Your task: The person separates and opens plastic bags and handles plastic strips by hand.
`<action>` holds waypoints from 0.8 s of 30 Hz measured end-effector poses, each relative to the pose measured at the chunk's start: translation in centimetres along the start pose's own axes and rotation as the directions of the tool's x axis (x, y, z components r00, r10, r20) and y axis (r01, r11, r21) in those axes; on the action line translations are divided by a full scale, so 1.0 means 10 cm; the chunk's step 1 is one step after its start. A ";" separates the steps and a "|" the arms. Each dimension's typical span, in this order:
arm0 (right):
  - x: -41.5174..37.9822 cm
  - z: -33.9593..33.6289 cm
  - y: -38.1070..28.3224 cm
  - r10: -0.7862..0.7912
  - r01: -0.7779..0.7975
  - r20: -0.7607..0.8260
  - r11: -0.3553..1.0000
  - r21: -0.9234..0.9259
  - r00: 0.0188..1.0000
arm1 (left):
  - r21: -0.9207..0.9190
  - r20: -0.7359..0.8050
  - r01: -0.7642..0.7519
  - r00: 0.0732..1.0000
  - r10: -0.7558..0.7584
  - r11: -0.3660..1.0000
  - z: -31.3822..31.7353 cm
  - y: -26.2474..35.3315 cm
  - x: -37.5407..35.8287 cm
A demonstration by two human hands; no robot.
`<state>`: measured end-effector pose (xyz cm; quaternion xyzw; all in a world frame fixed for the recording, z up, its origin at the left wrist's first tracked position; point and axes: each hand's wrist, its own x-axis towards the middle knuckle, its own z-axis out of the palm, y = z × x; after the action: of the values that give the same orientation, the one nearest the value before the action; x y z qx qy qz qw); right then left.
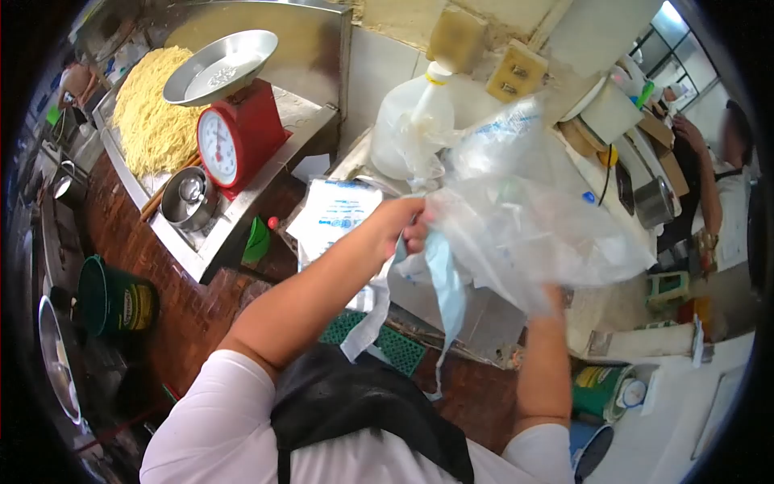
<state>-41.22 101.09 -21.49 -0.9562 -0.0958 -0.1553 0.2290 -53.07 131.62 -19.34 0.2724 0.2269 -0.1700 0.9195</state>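
Observation:
My left hand (409, 227) is closed on the gathered edge of a large clear plastic bag (516, 234). From the same fist hang a pale blue plastic strip (443, 278) and a whitish strip (376, 319). The bag spreads out to the right, blurred by motion. My right forearm (542, 363) reaches up to the bag, whose plastic covers the right hand, so its fingers do not show. Just left of the bag lie stacked white packs with blue print (343, 211).
A red dial scale (242, 141) with a metal pan stands beside a heap of yellow noodle-like strands (157, 105) on a steel table. Behind the bag is a translucent jug (403, 137). A green bucket (117, 298) sits on the floor. Another person (709, 177) is at right.

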 end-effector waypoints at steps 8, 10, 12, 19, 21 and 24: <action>-0.70 0.55 -0.69 0.015 -0.040 0.266 0.995 0.091 0.964 | 0.205 -0.409 0.063 0.912 0.027 0.977 -0.63 -0.47 0.44; -0.67 0.50 -0.68 -0.011 -0.010 0.251 0.997 0.081 0.968 | 0.235 -0.429 0.037 0.900 0.070 0.971 -0.58 -0.47 0.44; -0.72 0.45 -0.56 -0.027 -0.020 0.248 0.982 0.186 0.968 | 0.235 -0.397 0.022 0.915 0.076 0.972 -0.59 -0.50 0.39; -1.10 -0.14 -0.36 0.193 -0.086 -0.068 0.688 0.720 0.979 | 0.362 -0.266 -0.087 0.944 0.193 0.928 -0.60 -0.35 -0.39; -1.35 -0.39 -0.38 0.114 -0.126 0.070 0.612 0.781 0.991 | 0.322 -0.240 -0.037 0.963 0.120 0.946 -0.57 -0.32 -0.61; -1.67 -0.48 -1.29 -0.143 -0.212 0.362 0.595 0.775 0.921 | 0.193 -0.157 0.023 0.988 0.008 0.981 -0.48 -0.33 -0.90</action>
<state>-61.31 108.28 -17.86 -0.7625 -0.1796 0.1012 0.6133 -63.63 133.52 -19.76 0.3724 0.2822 -0.1729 0.8671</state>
